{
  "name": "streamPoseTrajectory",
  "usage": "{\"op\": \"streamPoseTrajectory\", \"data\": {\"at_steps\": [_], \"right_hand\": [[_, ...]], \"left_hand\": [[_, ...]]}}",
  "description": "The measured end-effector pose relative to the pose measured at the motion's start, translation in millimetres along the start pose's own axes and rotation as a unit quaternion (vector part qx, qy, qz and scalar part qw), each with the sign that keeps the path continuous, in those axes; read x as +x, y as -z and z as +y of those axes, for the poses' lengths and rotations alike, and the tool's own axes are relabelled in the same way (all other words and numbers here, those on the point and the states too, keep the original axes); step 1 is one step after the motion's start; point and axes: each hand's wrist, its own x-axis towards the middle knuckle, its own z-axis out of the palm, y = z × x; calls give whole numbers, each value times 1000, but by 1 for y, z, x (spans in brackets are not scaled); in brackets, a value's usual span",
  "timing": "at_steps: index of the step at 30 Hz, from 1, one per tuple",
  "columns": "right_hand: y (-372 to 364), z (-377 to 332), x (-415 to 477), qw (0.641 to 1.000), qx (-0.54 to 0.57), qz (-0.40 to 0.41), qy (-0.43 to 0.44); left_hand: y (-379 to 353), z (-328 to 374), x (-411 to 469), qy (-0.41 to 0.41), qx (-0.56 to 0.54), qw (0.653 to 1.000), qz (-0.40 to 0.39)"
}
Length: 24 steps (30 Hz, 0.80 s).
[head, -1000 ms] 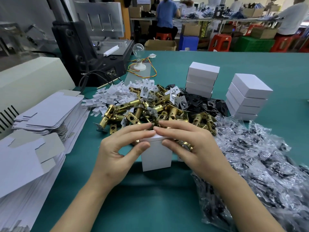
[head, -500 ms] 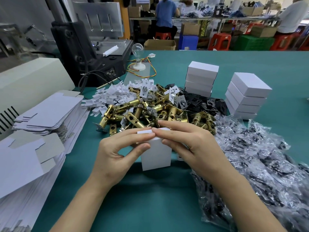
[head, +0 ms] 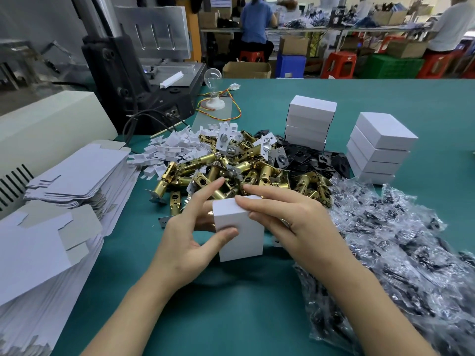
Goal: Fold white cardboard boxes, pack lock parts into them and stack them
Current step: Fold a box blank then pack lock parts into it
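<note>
Box [head: 240,232], closed and upright, sits at or just above the surface [head: 231,317], near centre, before the latches [head: 226,170]. Left hand [head: 185,242] pinches its left edge; right hand [head: 290,222] grips its top and right side. Finished left stack [head: 309,122] and right stack [head: 380,147] stand far right. This box looks ready to stack; many blanks [head: 77,173], latches and bags [head: 385,240] remain.

I find the scene bright and evenly lit, seemingly from above. Shadows are soft: a faint one lies on the green table [head: 231,317] under the white box [head: 246,242]. Glare speckles the clear plastic bags [head: 398,253]. Wide-angle distortion curves the edges; the far workshop [head: 334,34] reads slightly soft.
</note>
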Motion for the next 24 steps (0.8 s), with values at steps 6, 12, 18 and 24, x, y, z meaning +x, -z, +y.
{"op": "streamPoseTrajectory", "data": {"at_steps": [6,12,18,24], "right_hand": [[-4,1,-2,1000,4,13,-12],[-17,-15,-5,996,-50,68,-19],[-36,-43,-10,979,-178,37,-88],[-37,-58,-5,977,-185,30,-100]], "left_hand": [[0,-2,3,29,5,999,-43],[0,-2,8,95,-86,991,41],[-5,-2,11,187,-203,949,152],[-6,-2,13,221,-287,919,156]]}}
